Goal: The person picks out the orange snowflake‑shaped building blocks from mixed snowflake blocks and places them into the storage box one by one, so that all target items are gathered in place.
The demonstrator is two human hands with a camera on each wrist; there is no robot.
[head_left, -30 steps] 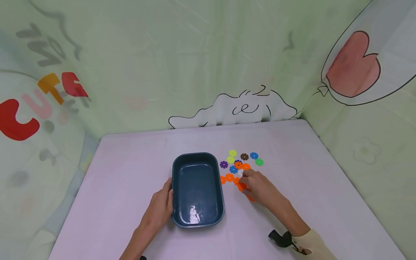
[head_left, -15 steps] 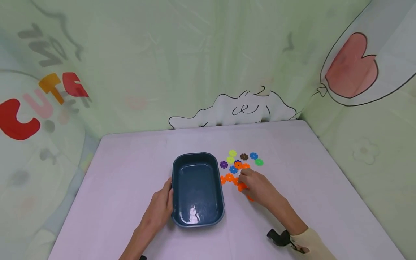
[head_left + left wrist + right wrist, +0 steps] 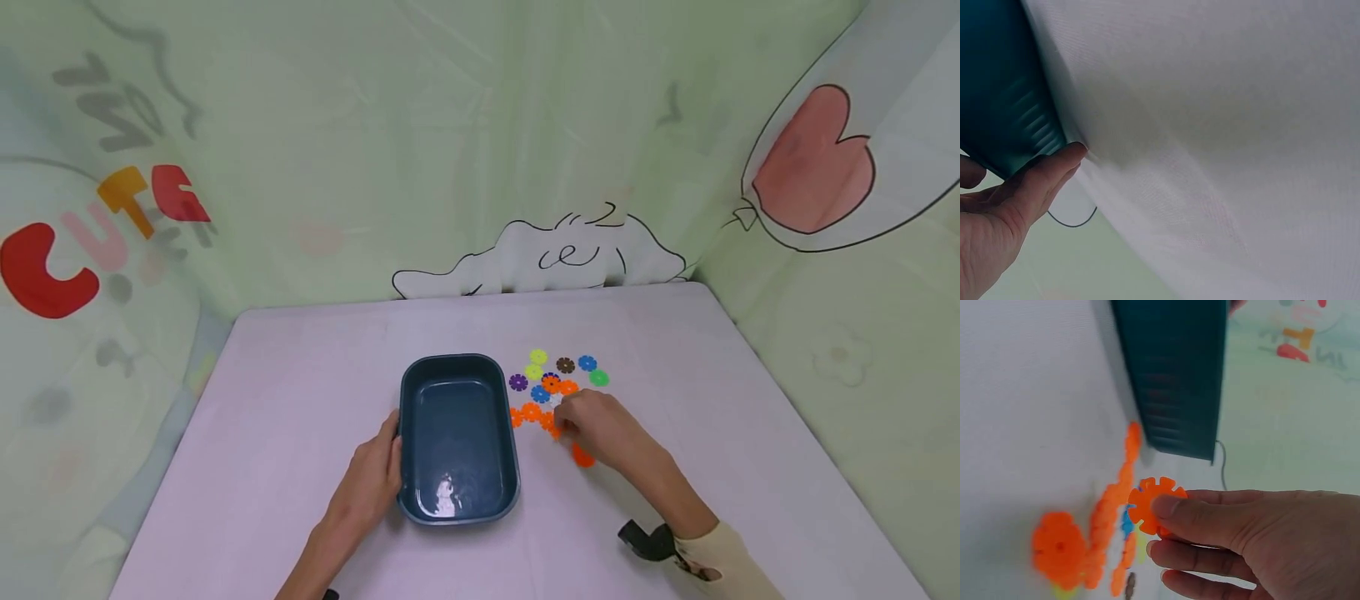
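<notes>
At the left side of a dark blue-green tray (image 3: 459,442), my left hand (image 3: 365,482) holds its wall. In the left wrist view the fingers (image 3: 1054,169) lie along the ribbed outer side, with the thumb at the rim. My right hand (image 3: 600,427) is to the right of the tray, over the small plastic snowflake discs. Between thumb and fingers it pinches an orange snowflake disc (image 3: 1147,506). A row of orange discs (image 3: 531,412) runs from the tray's side toward this hand. Another orange disc (image 3: 582,456) lies just below the hand, partly covered by it.
Behind the orange row lie loose discs: yellow (image 3: 537,357), brown (image 3: 566,365), blue (image 3: 587,363), green (image 3: 599,378), purple (image 3: 518,382) and white (image 3: 556,400). A pale cloth covers the table (image 3: 315,375). Printed curtains (image 3: 337,150) hang behind and at the sides.
My right hand's fingers have come up slightly from the orange discs, and the orange disc below the hand shows more fully. The left hand and tray stay in place.
</notes>
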